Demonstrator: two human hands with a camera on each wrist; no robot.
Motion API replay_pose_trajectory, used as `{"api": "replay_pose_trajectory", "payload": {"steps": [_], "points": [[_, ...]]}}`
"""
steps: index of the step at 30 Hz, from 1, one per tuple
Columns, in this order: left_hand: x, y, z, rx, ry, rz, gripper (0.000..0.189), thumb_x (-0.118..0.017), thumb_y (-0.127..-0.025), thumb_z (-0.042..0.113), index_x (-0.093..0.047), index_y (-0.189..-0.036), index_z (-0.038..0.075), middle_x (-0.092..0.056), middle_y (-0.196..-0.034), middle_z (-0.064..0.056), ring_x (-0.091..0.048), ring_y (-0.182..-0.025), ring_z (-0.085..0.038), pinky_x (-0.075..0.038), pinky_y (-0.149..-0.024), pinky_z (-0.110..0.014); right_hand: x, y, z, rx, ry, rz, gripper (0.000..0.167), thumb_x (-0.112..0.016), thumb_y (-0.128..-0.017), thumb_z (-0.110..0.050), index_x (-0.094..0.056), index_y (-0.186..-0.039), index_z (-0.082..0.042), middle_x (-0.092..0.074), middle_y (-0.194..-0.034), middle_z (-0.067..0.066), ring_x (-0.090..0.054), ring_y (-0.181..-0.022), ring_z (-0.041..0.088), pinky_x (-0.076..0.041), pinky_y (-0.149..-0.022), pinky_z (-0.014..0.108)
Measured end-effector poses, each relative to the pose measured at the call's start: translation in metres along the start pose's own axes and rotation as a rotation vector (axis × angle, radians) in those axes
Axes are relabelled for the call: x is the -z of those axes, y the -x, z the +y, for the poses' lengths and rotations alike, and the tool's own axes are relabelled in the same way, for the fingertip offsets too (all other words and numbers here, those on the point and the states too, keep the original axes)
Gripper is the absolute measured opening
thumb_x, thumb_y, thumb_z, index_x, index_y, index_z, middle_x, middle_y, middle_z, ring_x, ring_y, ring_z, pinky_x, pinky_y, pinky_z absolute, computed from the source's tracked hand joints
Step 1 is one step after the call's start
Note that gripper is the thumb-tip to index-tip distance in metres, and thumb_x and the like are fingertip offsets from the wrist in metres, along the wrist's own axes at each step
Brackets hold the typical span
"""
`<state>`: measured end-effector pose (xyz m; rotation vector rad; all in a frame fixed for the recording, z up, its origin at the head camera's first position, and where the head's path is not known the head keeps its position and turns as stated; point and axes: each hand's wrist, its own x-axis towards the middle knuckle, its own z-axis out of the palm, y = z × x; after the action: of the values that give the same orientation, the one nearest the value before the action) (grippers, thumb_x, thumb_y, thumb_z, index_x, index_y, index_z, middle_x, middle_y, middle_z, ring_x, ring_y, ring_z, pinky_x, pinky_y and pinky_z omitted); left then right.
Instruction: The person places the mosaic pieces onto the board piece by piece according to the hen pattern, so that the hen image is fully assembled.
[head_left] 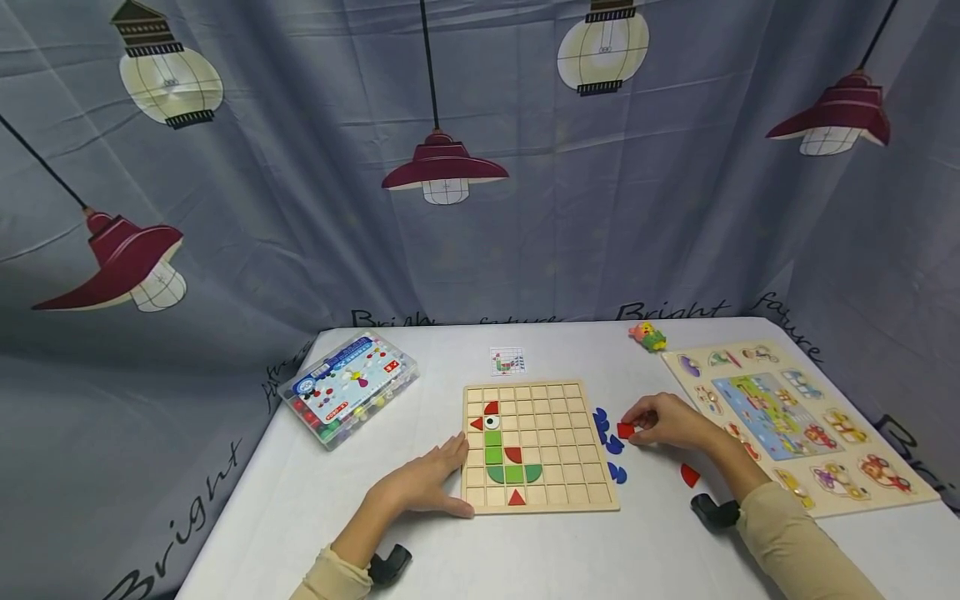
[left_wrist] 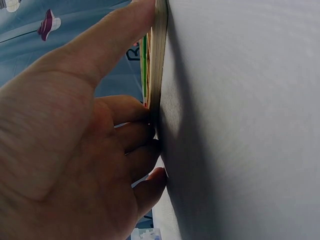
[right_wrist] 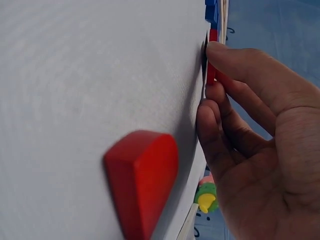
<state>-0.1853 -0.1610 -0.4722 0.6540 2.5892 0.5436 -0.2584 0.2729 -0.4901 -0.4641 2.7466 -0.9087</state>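
Observation:
A wooden grid board (head_left: 558, 450) lies on the table with red, green and white pieces set in its left columns. My left hand (head_left: 423, 482) rests at the board's lower-left corner, fingertips along the left edge and thumb at the front edge. To the right of the board, my right hand (head_left: 671, 421) pinches a red square piece (head_left: 626, 431) between thumb and fingers, low over the table. Several blue curved pieces (head_left: 615, 446) lie between it and the board. A red quarter-round piece (right_wrist: 150, 172) lies on the cloth nearer me.
A small printed pattern card (head_left: 508, 361) lies behind the board. At the back left is a clear plastic case (head_left: 352, 387) of coloured pieces. On the right stretches a wooden picture puzzle (head_left: 787, 425), partly under my right forearm. A small colourful toy (head_left: 647, 336) stands behind.

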Motion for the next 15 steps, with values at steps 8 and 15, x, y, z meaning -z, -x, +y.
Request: {"api": "replay_pose_trajectory", "payload": {"steps": [8,15], "points": [[-0.001,0.0,0.0,0.006,-0.003,0.006,0.106,-0.076,-0.075,0.057,-0.026,-0.154,0.006,-0.018,-0.164,-0.01,-0.021,-0.15,-0.033,-0.027,-0.12,-0.053,0.002,0.0,-0.004,-0.002,0.0,0.004,0.027,-0.084,-0.072,-0.016,-0.074,-0.097,-0.009,-0.067,-0.088,-0.001,-0.054,-0.077,0.013,-0.05,-0.065,0.018],[-0.003,0.0,0.0,0.009,0.001,0.005,0.107,-0.075,-0.075,0.058,-0.026,-0.154,0.007,-0.018,-0.164,-0.009,-0.021,-0.15,-0.033,-0.027,-0.12,-0.054,0.0,-0.002,-0.013,0.075,0.0,0.021,0.025,-0.082,-0.072,-0.015,-0.074,-0.096,-0.009,-0.069,-0.089,-0.001,-0.056,-0.077,0.011,-0.051,-0.066,0.017]]}}
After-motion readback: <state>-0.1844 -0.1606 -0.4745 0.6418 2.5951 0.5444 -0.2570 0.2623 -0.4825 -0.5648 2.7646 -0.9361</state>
